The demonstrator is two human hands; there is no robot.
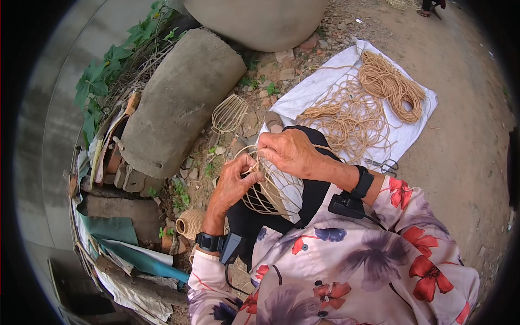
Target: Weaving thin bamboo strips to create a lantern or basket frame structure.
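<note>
A wire basket frame (266, 201) with open, pale ribs rests on my lap, tilted, its rim toward my hands. My left hand (234, 183) is closed on the frame's rim, thumb and fingers pinching it. Just to the right, my right hand (291, 154) is closed at the same rim, its fingertips pinching tan cord. A strand of that cord comes out past the right wrist toward a loose tangle of cord (346, 116) on a white sheet (420, 127). What lies right between the fingertips is partly hidden.
A thick coil of cord (392, 86) lies on the sheet, with scissors (388, 167) at its near edge. Another bare wire frame (229, 114) stands on the rubble ahead. A cord-wrapped basket (190, 223) sits at left, below a large concrete slab (181, 103).
</note>
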